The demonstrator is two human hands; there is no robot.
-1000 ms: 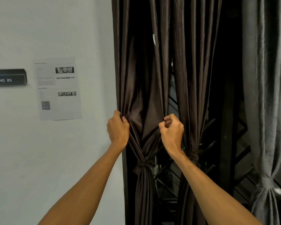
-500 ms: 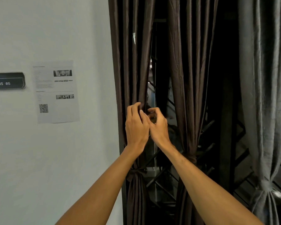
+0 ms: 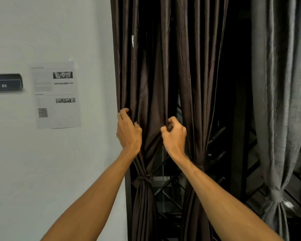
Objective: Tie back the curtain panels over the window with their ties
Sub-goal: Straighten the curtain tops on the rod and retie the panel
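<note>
Both hands (image 3: 129, 132) (image 3: 174, 136) on opposite edges of brown curtain panel (image 3: 152, 94).

Left brown curtain (image 3: 153, 80): cloth, faint satin sheen, fine creases. Its tie (image 3: 143, 179): same brown cloth. Right grey curtain (image 3: 281, 84): matt cloth, rough crinkled texture. Wall (image 3: 42, 28): smooth matt paint. Notice (image 3: 56, 94): matt printed paper. Sign (image 3: 5, 82): dark, slightly glossy.

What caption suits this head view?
Both hands, left and right, grip the brown curtain above its tie.
</note>
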